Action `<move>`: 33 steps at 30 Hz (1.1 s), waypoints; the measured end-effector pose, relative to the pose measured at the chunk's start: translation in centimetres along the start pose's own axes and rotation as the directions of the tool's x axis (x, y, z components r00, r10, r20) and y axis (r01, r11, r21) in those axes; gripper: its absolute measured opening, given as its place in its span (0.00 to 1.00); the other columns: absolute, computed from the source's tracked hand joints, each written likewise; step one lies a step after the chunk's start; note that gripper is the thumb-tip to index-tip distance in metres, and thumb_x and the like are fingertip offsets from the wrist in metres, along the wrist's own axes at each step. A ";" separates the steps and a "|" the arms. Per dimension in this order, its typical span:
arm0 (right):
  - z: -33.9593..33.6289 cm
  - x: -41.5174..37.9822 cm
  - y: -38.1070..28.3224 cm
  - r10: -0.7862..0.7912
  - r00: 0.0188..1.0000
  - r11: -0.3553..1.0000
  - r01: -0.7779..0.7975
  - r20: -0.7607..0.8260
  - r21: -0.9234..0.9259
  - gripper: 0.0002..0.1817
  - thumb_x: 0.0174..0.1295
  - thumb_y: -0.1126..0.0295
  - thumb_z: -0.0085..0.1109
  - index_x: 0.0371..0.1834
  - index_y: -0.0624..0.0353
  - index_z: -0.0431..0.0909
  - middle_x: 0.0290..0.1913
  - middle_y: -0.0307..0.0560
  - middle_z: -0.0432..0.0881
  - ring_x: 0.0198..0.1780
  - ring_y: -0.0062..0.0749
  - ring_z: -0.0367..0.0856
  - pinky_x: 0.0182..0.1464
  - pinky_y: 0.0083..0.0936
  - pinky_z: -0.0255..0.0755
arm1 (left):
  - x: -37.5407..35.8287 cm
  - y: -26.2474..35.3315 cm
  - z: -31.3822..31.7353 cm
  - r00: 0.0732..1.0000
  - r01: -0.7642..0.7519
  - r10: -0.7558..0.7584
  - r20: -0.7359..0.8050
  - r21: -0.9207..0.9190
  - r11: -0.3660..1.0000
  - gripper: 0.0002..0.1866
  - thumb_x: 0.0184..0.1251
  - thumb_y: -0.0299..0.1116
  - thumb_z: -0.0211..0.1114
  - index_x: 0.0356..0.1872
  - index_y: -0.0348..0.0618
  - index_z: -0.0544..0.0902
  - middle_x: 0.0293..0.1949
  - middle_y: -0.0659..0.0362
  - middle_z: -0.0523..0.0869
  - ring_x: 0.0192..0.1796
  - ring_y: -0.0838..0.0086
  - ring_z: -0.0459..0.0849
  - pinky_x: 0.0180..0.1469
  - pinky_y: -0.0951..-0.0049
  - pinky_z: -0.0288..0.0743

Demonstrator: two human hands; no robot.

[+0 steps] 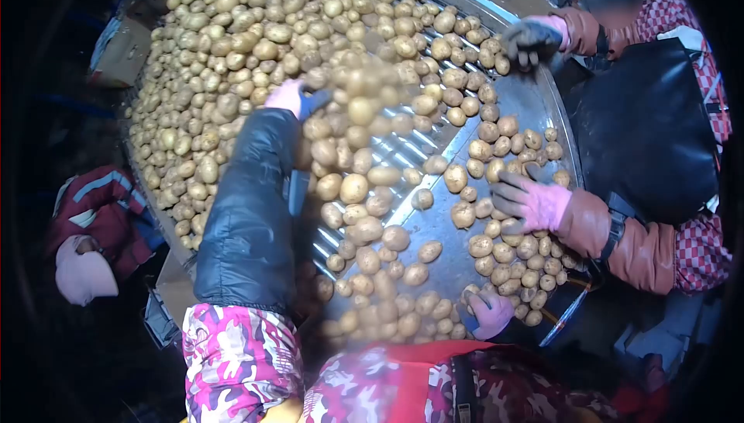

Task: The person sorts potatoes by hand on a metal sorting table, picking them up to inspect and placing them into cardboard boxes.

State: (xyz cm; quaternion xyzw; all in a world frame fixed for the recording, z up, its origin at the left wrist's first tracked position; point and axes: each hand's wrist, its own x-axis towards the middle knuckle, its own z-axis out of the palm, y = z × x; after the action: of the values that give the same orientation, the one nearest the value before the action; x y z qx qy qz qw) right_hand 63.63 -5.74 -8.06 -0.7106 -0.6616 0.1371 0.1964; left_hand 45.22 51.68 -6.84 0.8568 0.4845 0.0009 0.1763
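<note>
My left hand point(297, 100), in a pink glove with dark blue-grey fingers, reaches across the sorting table point(438, 214) to the edge of a large heap of potatoes point(232, 55). Its fingers are apart and touch potatoes there. Close to my body, my right hand point(490, 314) wears the same kind of glove. It rests with slightly bent fingers beside loose potatoes point(415, 273) at the near edge; part of its fingers is hidden. Blurred potatoes point(360, 97) lie just right of my left hand.
Across at the right, a co-worker's gloved hands point(535, 202) touch potatoes along the metal rim point(570, 144). Another person in a pink cap point(85, 272) is at the left. Cardboard boxes point(124, 51) stand round the table. Slatted bars point(403, 148) cross its middle.
</note>
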 end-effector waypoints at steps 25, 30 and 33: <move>2.4 -1.1 0.4 0.035 0.994 0.992 -0.047 -0.106 -0.120 0.20 0.51 0.60 0.77 0.47 0.49 0.86 0.36 0.46 0.81 0.35 0.46 0.81 0.33 0.41 0.73 | 2.9 -18.5 -9.6 0.915 0.282 -0.258 -0.312 0.035 0.959 0.50 0.63 0.73 0.63 0.77 0.44 0.71 0.68 0.36 0.79 0.72 0.45 0.76 0.76 0.55 0.66; 2.5 -0.2 -0.1 0.049 0.997 0.996 -0.053 -0.061 -0.068 0.18 0.48 0.63 0.77 0.43 0.49 0.86 0.33 0.44 0.80 0.31 0.43 0.79 0.32 0.38 0.70 | 4.7 -19.9 -6.5 0.869 0.430 -0.435 -0.233 -0.079 0.900 0.54 0.56 0.75 0.66 0.77 0.47 0.70 0.69 0.39 0.79 0.70 0.49 0.79 0.72 0.53 0.71; 1.2 0.5 -0.7 0.065 0.998 0.996 -0.065 -0.002 -0.064 0.17 0.49 0.63 0.77 0.43 0.51 0.86 0.30 0.44 0.79 0.29 0.43 0.79 0.30 0.39 0.70 | 6.5 -23.4 -8.3 0.923 0.365 -0.383 -0.029 -0.243 0.899 0.54 0.56 0.73 0.68 0.76 0.43 0.72 0.69 0.40 0.79 0.69 0.51 0.80 0.71 0.53 0.72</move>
State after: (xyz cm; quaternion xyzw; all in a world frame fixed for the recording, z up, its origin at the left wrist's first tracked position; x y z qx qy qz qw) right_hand 62.55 -5.07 -8.78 -0.7378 -0.6420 0.1222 0.1688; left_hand 27.80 70.52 -7.21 0.7203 0.6430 0.0562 0.2539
